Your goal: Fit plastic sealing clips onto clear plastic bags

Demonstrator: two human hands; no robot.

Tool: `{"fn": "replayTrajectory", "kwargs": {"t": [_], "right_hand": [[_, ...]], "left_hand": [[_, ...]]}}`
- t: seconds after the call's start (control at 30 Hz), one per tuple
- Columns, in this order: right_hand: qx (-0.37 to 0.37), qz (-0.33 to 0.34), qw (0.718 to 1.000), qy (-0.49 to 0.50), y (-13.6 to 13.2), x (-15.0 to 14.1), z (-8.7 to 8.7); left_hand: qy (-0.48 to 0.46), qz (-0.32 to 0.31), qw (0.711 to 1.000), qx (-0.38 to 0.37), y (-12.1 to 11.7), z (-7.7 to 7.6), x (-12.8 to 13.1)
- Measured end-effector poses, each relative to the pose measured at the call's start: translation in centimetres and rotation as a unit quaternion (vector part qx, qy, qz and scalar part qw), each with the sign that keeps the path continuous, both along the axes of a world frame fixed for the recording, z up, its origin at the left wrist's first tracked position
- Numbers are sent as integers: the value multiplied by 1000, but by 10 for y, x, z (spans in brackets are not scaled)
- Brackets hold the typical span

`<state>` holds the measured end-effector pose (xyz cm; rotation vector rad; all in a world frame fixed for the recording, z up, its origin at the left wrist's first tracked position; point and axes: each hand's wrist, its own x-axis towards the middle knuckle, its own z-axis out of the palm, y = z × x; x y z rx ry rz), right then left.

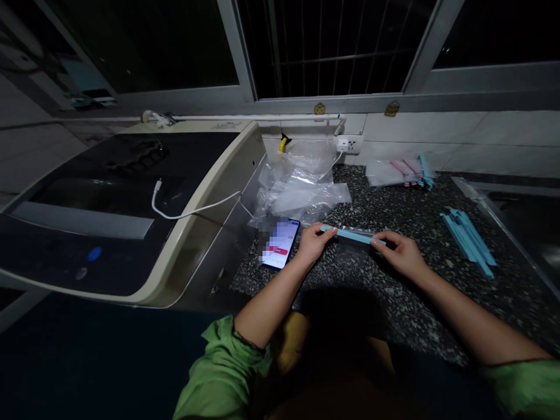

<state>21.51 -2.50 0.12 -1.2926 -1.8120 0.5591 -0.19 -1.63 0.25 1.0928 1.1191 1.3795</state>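
A long light-blue bag sealing clip (353,235) stretches between my two hands above the speckled counter. My left hand (314,242) pinches its left end between thumb and fingers. At the right end, the thumb and fingers of my right hand (400,254) are closed on the same clip. A clear plastic bag (352,251) hangs at the clip, hard to make out against the dark stone. To the right lies a loose pile of light-blue clips (468,239). A lit phone (282,242) rests just left of my left hand.
A heap of clear plastic bags (301,186) lies against the tiled wall. Pink and blue clips on a bag (405,172) sit farther right. A washing machine (210,192) with a white cable (196,210) stands left. A sink edge (511,233) borders the right.
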Motion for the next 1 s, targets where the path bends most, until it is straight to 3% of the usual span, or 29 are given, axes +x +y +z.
{"fn": "replayTrajectory", "kwargs": {"t": [0.3, 0.37, 0.47, 0.53, 0.63, 0.73, 0.83, 1.0], "right_hand": [[-26, 9, 999, 33, -3, -1, 7], [-29, 1, 998, 49, -4, -1, 8], [-30, -18, 997, 70, -5, -1, 9], [-34, -27, 996, 74, -5, -1, 9], [-32, -26, 997, 70, -5, -1, 10], [-23, -22, 997, 71, -5, -1, 11], [-21, -25, 996, 81, -6, -2, 12], [-22, -29, 996, 87, -6, -1, 14]], "left_hand": [[4, -42, 999, -8, -3, 6, 1], [78, -47, 996, 19, -5, 7, -2], [269, 40, 960, 72, -7, 9, -8], [367, 104, 922, 66, -9, 10, -11], [422, 121, 898, 34, -11, 10, -12], [377, 98, 916, 94, -11, 10, -11], [258, 32, 951, 168, -8, 8, -9], [180, -81, 970, 142, -3, 4, -5]]}}
